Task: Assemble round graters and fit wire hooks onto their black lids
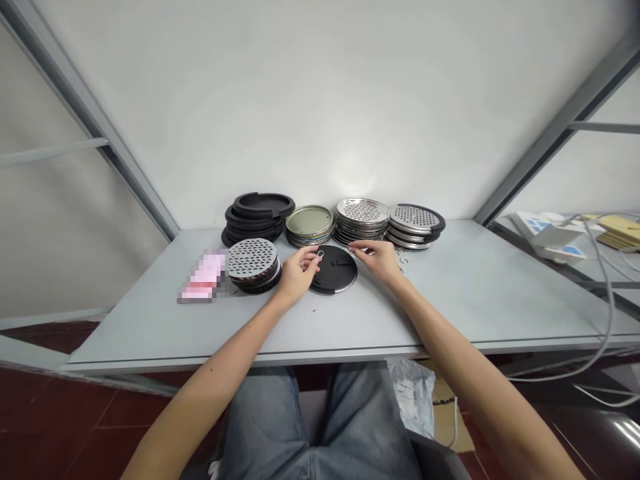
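My left hand [300, 270] pinches a small metal wire hook [320, 255] with a rounded loop, held over the left edge of a black round disc [336, 277]. The disc lies flat on the table, with a raised black tab and a bright metal edge at its lower right. My right hand [377, 259] is closed in a pinch above the disc's right edge. A tiny shiny piece shows at its fingertips, too small to name. Several small wire hooks [403, 259] lie just right of that hand, partly hidden behind it.
Along the back stand stacks of black rings [263, 217], gold-coloured round lids [310, 221], perforated metal discs [363, 212] and rimmed perforated discs [416, 220]. Another perforated stack [253, 260] and a blurred pink item [203, 277] are at left. White cables [607, 300] hang at right.
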Tool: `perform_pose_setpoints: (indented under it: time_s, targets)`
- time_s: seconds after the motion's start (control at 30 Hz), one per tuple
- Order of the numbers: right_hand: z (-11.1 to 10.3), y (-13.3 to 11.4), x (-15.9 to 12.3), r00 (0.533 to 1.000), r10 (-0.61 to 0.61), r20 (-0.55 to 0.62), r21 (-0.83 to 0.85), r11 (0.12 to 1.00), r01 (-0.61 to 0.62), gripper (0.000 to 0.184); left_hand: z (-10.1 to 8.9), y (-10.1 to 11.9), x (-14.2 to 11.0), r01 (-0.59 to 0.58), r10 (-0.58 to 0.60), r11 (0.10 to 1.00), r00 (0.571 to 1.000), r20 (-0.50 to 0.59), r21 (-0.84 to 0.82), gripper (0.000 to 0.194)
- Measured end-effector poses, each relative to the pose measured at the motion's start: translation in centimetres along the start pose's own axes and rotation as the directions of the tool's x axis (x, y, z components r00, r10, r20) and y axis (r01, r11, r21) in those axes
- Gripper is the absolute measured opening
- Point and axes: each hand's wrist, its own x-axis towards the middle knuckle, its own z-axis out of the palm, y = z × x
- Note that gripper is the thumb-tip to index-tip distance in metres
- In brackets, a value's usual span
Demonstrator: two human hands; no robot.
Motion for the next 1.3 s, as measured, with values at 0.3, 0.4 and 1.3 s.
perform_pose_setpoints:
  time_s: [0.3, 0.4, 1.3]
  targets:
    - [3.0, -3.6, -0.5, 0.981, -0.068, 0.18, 0.27, 0.963, 0.017, 0.02, -0.1, 1.1, -0.4, 0.117, -0.105, 0.983, 0.99, 0.09, -0.14, 0.052]
    - [3.4, -3.4, -1.0, 0.973, -0.03, 0.228, 0.272, 0.962, -0.034, 0.022, 0.0, 1.1, -0.6, 0.092, -0.077, 0.989, 0.988, 0.13, -0.115, 0.048]
    - [3.1, -2.9, -1.1, 0.987, 0.08, 0.141, 0.341, 0.932, -0.124, 0.023, -1.1, 0.8, -0.8, -0.44, 0.37, 0.625, 0.894, 0.252, 0.645, 0.015]
